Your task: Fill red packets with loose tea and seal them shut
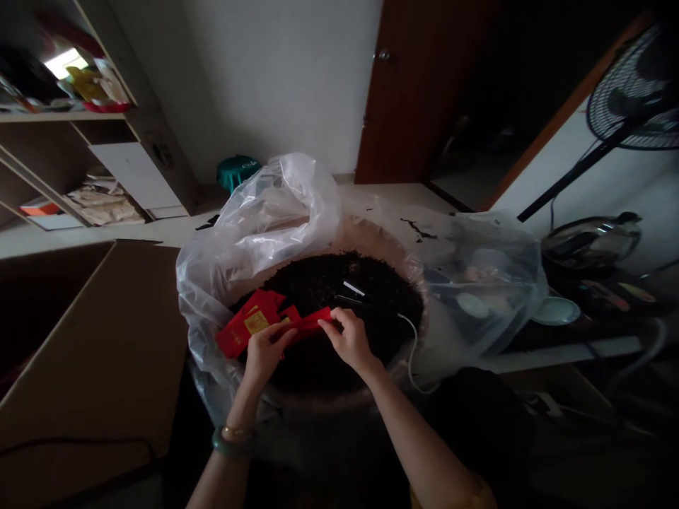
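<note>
Between my two hands a narrow red packet (314, 320) is stretched over a round container. My left hand (267, 350) pinches its left end between thumb and fingers. The other end is gripped by my right hand (349, 339), thumb underneath and fingers on top. Several red packets with gold labels (249, 325) lie by my left hand, on a heap of dark, loose, leaf-like material (318, 276). Past my right hand rests a slim dark object with a pale strip (353, 288). A white cable (413, 346) runs beside it over the container's edge.
Clear plastic sheeting (212, 283) bunches around the container. An open cardboard box (106, 339) stands at left, shelves (64, 116) behind it. On the right are more plastic-covered things (488, 283), a bowl (556, 311) and a fan (631, 92). A brown door (419, 92) is at the back.
</note>
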Tool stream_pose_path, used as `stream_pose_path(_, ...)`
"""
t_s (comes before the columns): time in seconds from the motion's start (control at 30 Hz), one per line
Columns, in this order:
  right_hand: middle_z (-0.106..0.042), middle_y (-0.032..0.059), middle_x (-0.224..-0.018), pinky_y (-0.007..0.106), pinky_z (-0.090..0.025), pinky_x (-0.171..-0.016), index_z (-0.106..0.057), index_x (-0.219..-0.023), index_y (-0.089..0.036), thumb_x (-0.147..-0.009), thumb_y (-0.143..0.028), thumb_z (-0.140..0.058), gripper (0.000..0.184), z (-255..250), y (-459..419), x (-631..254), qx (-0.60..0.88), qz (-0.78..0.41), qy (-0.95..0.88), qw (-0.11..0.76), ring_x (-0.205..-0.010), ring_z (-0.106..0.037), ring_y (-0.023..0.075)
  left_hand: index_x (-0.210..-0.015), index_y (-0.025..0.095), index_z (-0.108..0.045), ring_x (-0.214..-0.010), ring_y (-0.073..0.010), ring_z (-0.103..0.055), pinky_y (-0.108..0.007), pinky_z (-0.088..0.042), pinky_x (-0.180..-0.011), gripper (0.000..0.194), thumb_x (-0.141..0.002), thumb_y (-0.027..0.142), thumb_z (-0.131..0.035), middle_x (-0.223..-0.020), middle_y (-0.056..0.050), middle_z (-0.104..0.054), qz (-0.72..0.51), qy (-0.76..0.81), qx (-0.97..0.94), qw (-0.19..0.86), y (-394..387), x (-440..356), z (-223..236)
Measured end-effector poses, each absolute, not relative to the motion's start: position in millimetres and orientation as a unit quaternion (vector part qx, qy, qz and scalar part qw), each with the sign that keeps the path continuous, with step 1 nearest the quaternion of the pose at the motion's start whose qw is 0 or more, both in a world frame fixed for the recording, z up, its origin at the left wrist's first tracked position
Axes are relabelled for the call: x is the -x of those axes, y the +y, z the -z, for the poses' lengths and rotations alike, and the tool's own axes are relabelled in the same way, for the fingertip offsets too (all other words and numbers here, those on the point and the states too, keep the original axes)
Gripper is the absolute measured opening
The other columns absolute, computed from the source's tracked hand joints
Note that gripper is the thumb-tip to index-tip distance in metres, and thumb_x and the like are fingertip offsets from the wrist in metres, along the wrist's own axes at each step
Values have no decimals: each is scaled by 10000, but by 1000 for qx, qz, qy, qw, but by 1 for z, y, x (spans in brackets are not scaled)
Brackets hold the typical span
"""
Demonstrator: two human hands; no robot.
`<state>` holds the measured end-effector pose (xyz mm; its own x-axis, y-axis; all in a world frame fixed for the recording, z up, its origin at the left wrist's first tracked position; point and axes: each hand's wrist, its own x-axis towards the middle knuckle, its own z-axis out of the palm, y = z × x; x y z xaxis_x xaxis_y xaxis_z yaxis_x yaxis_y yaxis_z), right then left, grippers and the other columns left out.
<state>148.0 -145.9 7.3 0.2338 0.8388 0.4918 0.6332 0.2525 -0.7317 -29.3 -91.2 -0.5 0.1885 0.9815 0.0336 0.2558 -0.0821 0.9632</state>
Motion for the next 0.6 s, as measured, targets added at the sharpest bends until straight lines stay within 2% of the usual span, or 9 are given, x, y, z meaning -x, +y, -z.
stream_pose_path(0.17,-684,63,-846,289,-519,-683,-639,-869,-183,-813,-406,-596,234,-6,-153,-138,559,-306,-536,554,-750,-646,184,-915,142,-719,-795,-226,-696,-351,-582,-709,453,-609,472,-771,-845,-71,-747,-473,437,-383,662,-99,24,0)
stream_pose_path(0.23,-717,61,-906,324,-532,-757,-676,-932,-185,-759,-424,-661,296,-8,-153,-136,521,-394,-517,553,-824,-671,211,-984,139,-705,-833,-232,-696,-369,-594,-716,496,-602,445,-786,-882,-72,-744,-464,417,-358,695,-102,20,-4)
stream_pose_path(0.33,-746,42,-887,387,-527,-833,-722,-910,-196,-724,-441,-691,309,-10,-149,-139,492,-473,-501,532,-880,-684,243,-1037,122,-693,-796,-219,-695,-369,-606,-695,544,-594,422,-797,-860,-67,-739,-421,412,-376,715,-102,18,-8)
stream_pose_path(0.4,-751,49,-905,405,-520,-855,-731,-911,-197,-744,-422,-673,286,-10,-146,-144,508,-456,-507,526,-895,-685,251,-1062,128,-687,-807,-219,-692,-366,-608,-693,552,-605,417,-793,-871,-67,-738,-402,406,-390,722,-100,18,-10)
stream_pose_path(0.53,-737,83,-977,407,-480,-925,-724,-949,-198,-807,-363,-612,245,-13,-141,-150,576,-327,-526,533,-948,-664,252,-1085,157,-680,-922,-248,-679,-372,-601,-726,505,-668,433,-751,-971,-87,-730,-415,390,-379,729,-98,16,-10)
stream_pose_path(0.6,-726,85,-1019,410,-461,-956,-716,-982,-200,-809,-366,-615,260,-17,-141,-151,564,-335,-537,530,-994,-649,251,-1115,170,-668,-940,-246,-675,-382,-593,-756,506,-706,464,-714,-998,-88,-725,-423,382,-369,734,-98,15,-11)
